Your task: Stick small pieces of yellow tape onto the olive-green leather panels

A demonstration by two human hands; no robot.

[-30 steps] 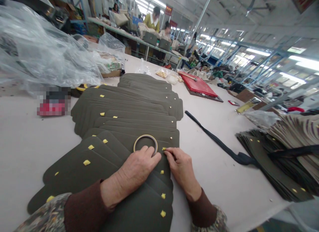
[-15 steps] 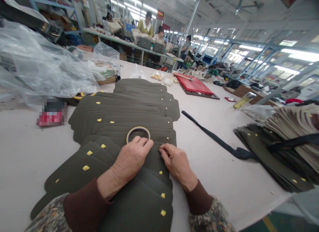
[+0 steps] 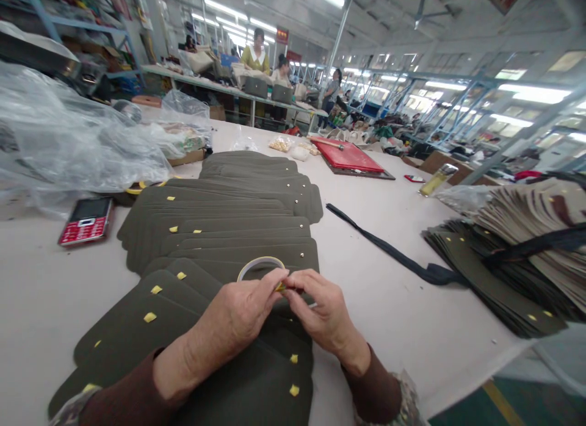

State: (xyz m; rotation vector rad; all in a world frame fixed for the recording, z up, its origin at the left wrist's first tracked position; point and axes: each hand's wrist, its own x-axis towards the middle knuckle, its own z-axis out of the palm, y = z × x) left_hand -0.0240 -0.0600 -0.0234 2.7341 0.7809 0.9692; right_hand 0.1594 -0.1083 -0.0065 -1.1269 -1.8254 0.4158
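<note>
My left hand (image 3: 240, 313) is closed on a narrow roll of yellow tape (image 3: 260, 260), whose ring stands up behind the fingers. Fingertip to fingertip with it, my right hand (image 3: 327, 313) pinches the tape's loose end, and a bit of yellow shows between the two hands. Below both hands lie overlapping dark olive panels (image 3: 229, 227) with rounded corners, fanned out in a long row. Small yellow tape pieces (image 3: 150, 317) stick to the nearer panels on both sides. Small metal studs (image 3: 301, 255) show along the right side of the farther ones.
On the left are a red phone (image 3: 86, 221) and crumpled clear plastic (image 3: 77, 133). A black strap (image 3: 384, 246) runs toward stacked panels (image 3: 485, 292) on the right. Farther back lie a red board (image 3: 350, 154) and a bottle (image 3: 437, 180). Several people work beyond the table.
My hands have come together over the panels; before, they were apart, the right one pinching at a panel's edge. The roll has tilted and sits lower in my left hand.
</note>
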